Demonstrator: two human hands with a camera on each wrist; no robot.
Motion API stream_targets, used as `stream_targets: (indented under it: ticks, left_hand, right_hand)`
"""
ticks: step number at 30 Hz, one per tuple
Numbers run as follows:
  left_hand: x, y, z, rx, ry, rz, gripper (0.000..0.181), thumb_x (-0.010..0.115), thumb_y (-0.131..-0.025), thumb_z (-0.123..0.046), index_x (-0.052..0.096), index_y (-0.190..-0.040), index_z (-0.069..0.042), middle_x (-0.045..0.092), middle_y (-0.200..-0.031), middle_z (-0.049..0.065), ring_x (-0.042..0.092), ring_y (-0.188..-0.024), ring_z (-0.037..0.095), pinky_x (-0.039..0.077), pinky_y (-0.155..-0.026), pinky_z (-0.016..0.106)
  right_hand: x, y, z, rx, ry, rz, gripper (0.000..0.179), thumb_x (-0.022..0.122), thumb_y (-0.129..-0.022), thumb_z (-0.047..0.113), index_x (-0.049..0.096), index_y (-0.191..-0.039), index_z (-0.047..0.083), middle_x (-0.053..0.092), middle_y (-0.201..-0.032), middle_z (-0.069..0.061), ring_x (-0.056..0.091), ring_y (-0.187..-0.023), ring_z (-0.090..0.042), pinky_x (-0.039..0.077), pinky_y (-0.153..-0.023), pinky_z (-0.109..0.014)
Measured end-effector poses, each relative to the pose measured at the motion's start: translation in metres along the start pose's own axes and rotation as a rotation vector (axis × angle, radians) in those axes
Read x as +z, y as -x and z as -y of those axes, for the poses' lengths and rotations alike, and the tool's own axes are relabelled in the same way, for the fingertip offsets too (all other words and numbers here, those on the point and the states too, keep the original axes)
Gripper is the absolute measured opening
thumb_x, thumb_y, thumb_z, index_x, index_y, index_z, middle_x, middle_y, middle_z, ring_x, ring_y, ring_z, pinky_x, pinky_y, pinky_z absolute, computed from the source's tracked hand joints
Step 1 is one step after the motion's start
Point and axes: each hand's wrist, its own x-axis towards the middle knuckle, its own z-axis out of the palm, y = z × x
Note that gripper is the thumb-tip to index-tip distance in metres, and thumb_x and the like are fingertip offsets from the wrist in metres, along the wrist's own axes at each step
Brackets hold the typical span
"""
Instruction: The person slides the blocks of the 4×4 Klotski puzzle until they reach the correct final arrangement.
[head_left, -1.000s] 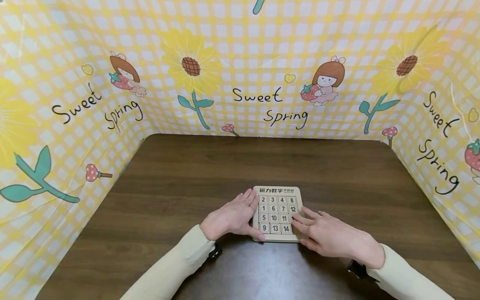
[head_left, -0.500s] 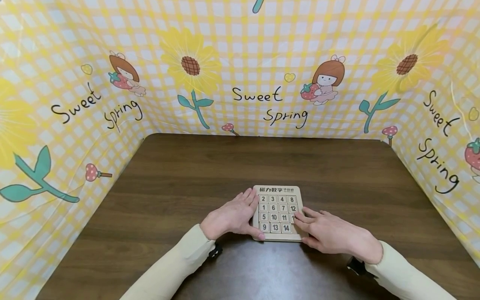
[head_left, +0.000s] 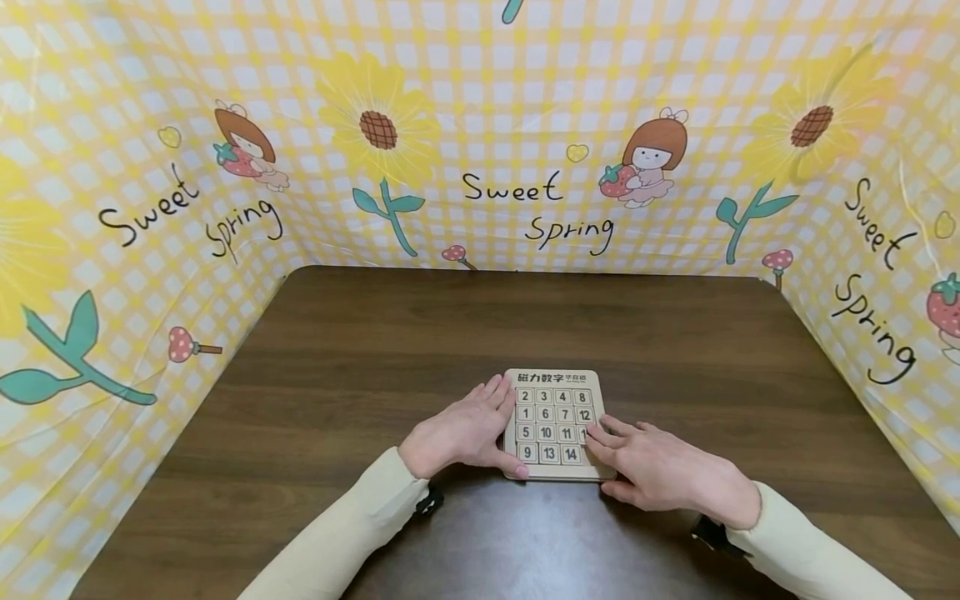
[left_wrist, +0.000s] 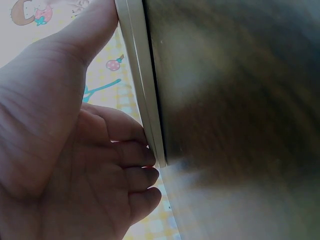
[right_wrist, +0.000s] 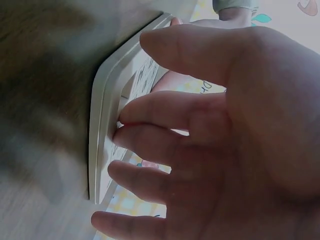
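Observation:
A pale number sliding puzzle [head_left: 555, 472] lies flat on the table, with Chinese lettering along its far edge. My left hand [head_left: 459, 432] rests along its left side, fingers extended near the far corner and thumb on the near-left corner. From the right, my right hand [head_left: 663, 468] reaches over the frame. A fingertip touches a number tile [head_left: 583, 433] at the right of the third row and partly covers its number. Beside tile 14 [head_left: 571, 454], the near-right slot holds no visible tile. In the right wrist view, the fingers are mostly straight and the thumb is by the puzzle's edge.
The dark wooden table [head_left: 420, 333] extends around the puzzle. A yellow checked cloth [head_left: 517, 100] with flowers and lettering encloses its back and both sides. Black wrist straps [head_left: 716, 536] show below the sleeves.
My right hand has shifted slightly right, uncovering part of the number on the touched tile. My left hand stays against the puzzle, and the tile arrangement looks the same.

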Motion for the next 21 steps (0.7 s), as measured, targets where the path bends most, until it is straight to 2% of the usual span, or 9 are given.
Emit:
stream_targets:
  ticks: [11, 21]
  left_hand:
    - [0.0006, -0.0009, 0.0002, 0.004, -0.001, 0.003, 0.118, 0.063, -0.075, -0.075, 0.023, -0.153, 0.004, 0.012, -0.163, 0.024, 0.014, -0.152, 0.035, 0.02, -0.125, 0.043]
    - [0.0002, -0.0003, 0.0003, 0.001, -0.003, 0.001, 0.118, 0.063, -0.076, -0.075, 0.023, -0.153, 0.004, 0.012, -0.163, 0.024, 0.014, -0.152, 0.034, 0.02, -0.125, 0.043]
  right_hand:
    - [-0.0036, 0.0022, 0.0022, 0.005, -0.086, 0.081, 0.057, 0.062, -0.094, 0.036, 0.05, -0.144, 0.009, 0.043, -0.153, -0.015, 0.038, -0.143, -0.039, 0.041, -0.103, -0.065]
    - [-0.0019, -0.0001, 0.0068, -0.01, -0.059, 0.056, 0.058, 0.062, -0.094, 0.036, 0.049, -0.145, 0.012, 0.041, -0.155, -0.015, 0.036, -0.143, -0.038, 0.041, -0.103, -0.065]
